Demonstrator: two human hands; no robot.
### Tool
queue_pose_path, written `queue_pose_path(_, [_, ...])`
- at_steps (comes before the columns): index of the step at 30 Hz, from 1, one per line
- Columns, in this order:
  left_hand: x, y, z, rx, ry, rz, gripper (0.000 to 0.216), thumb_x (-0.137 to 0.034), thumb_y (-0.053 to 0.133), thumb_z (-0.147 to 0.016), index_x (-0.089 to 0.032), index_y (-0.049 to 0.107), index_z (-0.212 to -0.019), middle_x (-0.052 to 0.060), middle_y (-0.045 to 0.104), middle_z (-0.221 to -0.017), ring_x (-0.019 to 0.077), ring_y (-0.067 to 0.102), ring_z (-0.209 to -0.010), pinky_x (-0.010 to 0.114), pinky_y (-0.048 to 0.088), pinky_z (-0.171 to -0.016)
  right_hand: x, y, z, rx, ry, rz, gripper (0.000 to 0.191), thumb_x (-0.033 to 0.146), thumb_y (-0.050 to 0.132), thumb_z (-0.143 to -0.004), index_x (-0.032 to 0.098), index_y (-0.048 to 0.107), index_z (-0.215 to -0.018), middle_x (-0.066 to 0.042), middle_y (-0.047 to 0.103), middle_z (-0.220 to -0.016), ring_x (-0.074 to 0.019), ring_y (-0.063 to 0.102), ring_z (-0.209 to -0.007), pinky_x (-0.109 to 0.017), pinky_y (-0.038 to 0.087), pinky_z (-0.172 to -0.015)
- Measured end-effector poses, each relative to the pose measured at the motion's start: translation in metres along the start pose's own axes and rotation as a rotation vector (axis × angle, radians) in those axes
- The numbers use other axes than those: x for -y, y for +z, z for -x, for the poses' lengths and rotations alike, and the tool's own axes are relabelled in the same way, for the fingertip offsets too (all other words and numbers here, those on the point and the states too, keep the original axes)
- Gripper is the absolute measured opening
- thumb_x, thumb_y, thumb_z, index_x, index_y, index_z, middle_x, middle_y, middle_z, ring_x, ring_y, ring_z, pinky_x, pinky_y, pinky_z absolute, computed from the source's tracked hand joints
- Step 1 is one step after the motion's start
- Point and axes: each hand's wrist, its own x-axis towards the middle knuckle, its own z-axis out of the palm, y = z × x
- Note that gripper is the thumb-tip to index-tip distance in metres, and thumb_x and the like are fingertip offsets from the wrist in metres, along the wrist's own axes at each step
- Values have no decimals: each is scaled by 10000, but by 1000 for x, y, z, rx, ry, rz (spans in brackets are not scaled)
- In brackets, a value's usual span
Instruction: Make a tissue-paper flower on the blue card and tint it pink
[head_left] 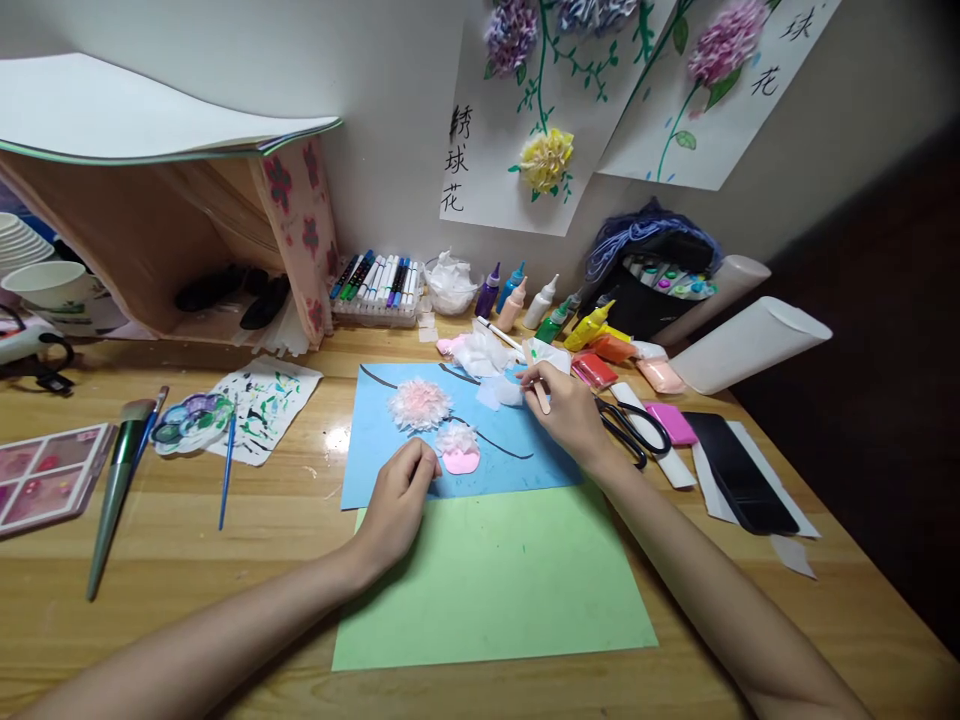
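My right hand (564,408) grips a small wooden craft stick (538,388) above the right part of a blue sheet (517,480), close to several white tissue paper pieces (486,354). At the sheet's lower left, my left hand (397,497) is closed with fingers curled; whatever it may hold is hidden. Just beyond that hand, a smaller ruffled paper flower (456,440) covers the top of a pink patch (460,462). A larger fluffy pink and white flower (418,404) sits farther back. Dark curved branch lines (491,443) cross the blue sheet.
A green sheet (495,580) lies under the blue one. Black-handled scissors (637,430), a phone (739,475) and clay packets (596,370) are at right. Paint bottles (514,305) and markers (379,280) line the wall. Brushes (120,490) and a palette (191,422) lie left.
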Motion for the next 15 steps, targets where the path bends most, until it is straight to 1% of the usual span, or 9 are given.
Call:
queue_pose_path(1, [0, 0, 0, 0, 1, -3, 336, -422, 332, -935, -199, 440, -708, 0, 477, -717, 152, 450, -705, 267, 352, -668, 1, -3, 0, -2, -44, 26, 64, 145, 537, -773, 192, 566, -807, -95, 709, -895, -242, 678, -854, -354, 500, -728])
queue_pose_path(2, [0, 0, 0, 0, 1, -7, 336, -421, 332, -933, -199, 441, -705, 1, 478, -715, 153, 451, -704, 267, 352, -666, 3, -5, 0, 10, -78, 5, 58, 149, 535, -780, 192, 564, -805, -92, 707, -891, -241, 678, -872, -349, 503, -728])
queue_pose_path(4, [0, 0, 0, 1, 4, -11, 335, -420, 335, -930, -199, 440, -701, 2, 479, -710, 154, 452, -702, 266, 351, -663, 6, -9, 0, 71, -103, -136, 33, 175, 543, -796, 193, 553, -822, -80, 702, -897, -222, 678, -898, -336, 513, -735])
queue_pose_path(6, [0, 0, 0, 2, 8, -12, 334, -419, 335, -929, -199, 439, -700, 2, 479, -710, 153, 452, -701, 264, 350, -663, 6, -10, -1, 156, -83, -264, 51, 201, 561, -798, 192, 538, -842, -71, 702, -905, -206, 682, -886, -321, 523, -723])
queue_pose_path(7, [0, 0, 0, 2, 10, -11, 332, -417, 334, -929, -199, 439, -702, 2, 481, -711, 153, 452, -702, 264, 350, -664, 6, -10, -1, 174, -67, -265, 52, 202, 562, -797, 190, 535, -839, -71, 703, -902, -204, 684, -869, -319, 523, -711])
queue_pose_path(9, [0, 0, 0, 2, 11, -6, 328, -414, 334, -930, -199, 439, -707, 1, 481, -715, 152, 451, -705, 264, 349, -666, 3, -10, -2, 145, -63, -145, 11, 179, 538, -802, 186, 543, -808, -74, 703, -877, -216, 686, -852, -327, 511, -698])
queue_pose_path(11, [0, 0, 0, 2, 9, -2, 323, -408, 337, -933, -199, 437, -708, -2, 477, -716, 150, 449, -705, 263, 347, -668, 3, -11, -3, 113, -87, -36, 71, 155, 504, -815, 184, 558, -778, -75, 696, -842, -234, 685, -881, -331, 500, -697])
queue_pose_path(13, [-1, 0, 0, 2, 8, -3, 322, -404, 341, -934, -199, 435, -704, -4, 474, -712, 147, 446, -700, 262, 344, -665, 6, -15, -3, 162, -94, -77, 84, 168, 504, -831, 184, 565, -775, -69, 685, -816, -241, 681, -931, -323, 504, -702])
queue_pose_path(15, [-1, 0, 0, -3, 10, -4, 325, -402, 343, -935, -198, 434, -699, -3, 478, -710, 148, 449, -699, 262, 345, -663, 12, -20, -3, 232, -65, -221, 61, 211, 549, -830, 185, 564, -778, -58, 674, -799, -241, 677, -965, -315, 519, -713])
